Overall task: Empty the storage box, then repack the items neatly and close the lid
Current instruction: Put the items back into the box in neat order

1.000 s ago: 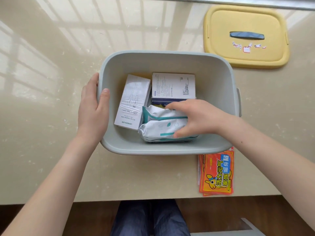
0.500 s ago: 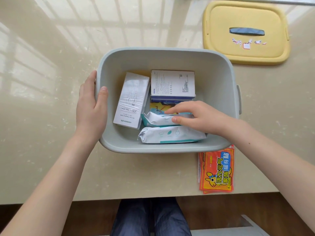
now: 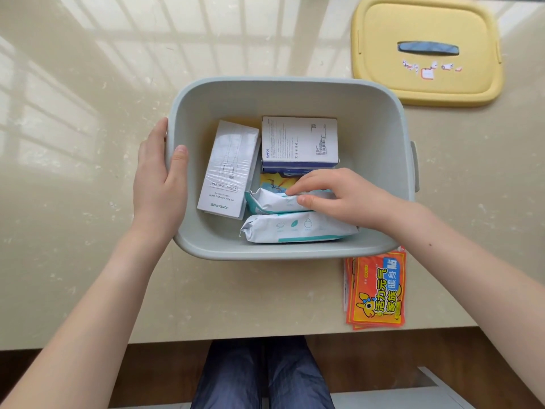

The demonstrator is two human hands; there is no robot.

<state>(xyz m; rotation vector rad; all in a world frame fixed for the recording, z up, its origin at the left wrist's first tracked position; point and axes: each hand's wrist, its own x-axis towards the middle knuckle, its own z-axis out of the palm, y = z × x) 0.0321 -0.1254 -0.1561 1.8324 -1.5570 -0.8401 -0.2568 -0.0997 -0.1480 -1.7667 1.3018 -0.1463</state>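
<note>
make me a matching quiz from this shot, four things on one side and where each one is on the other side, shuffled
Things
1. yellow lid
2. orange packets
3. long white box
4. left hand

Places
A. inside the storage box, along its left wall
B. holding the storage box's left rim
C. on the table, beyond the storage box's far right corner
D. at the table's near edge, by the storage box's near right corner

Pairs: 1-C, 2-D, 3-A, 4-B
</note>
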